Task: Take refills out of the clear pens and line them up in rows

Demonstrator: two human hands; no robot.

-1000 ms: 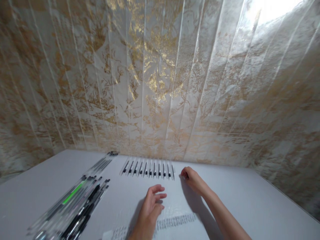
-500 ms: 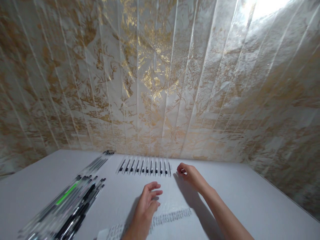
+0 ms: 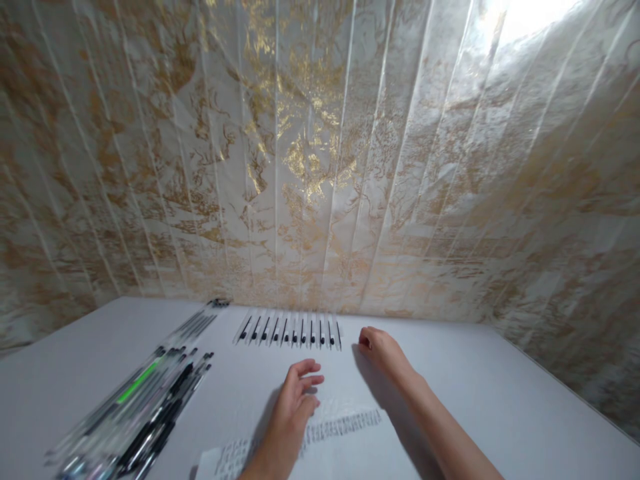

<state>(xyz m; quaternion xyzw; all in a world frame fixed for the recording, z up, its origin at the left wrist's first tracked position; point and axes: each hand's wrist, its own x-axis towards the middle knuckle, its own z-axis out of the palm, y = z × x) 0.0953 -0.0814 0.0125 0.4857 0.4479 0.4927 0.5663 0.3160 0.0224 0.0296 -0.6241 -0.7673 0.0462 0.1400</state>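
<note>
A row of several clear-barrelled pens [image 3: 295,332] with black parts lies side by side near the back of the white table. My left hand [image 3: 295,400] hovers in front of that row, its fingers apart and slightly bent, holding nothing. To the right of the row is my right hand [image 3: 383,350], fingers curled in towards the palm. Whatever may be inside those fingers is hidden from view. Beneath my left wrist lies a white sheet of paper [image 3: 360,453] with lines of dark writing.
On the left, a long spread of pens [image 3: 150,400] covers part of the table, including a bright green one [image 3: 137,382] and several black ones. Behind them lies a bundle of thin dark-tipped sticks [image 3: 197,325]. A gold-patterned, creased sheet [image 3: 320,200] rises along the table's back edge.
My right hand has shifted slightly right, and its fingers have curled more tightly. My left hand stays nearly where it was, and the pens in the row look unmoved.
</note>
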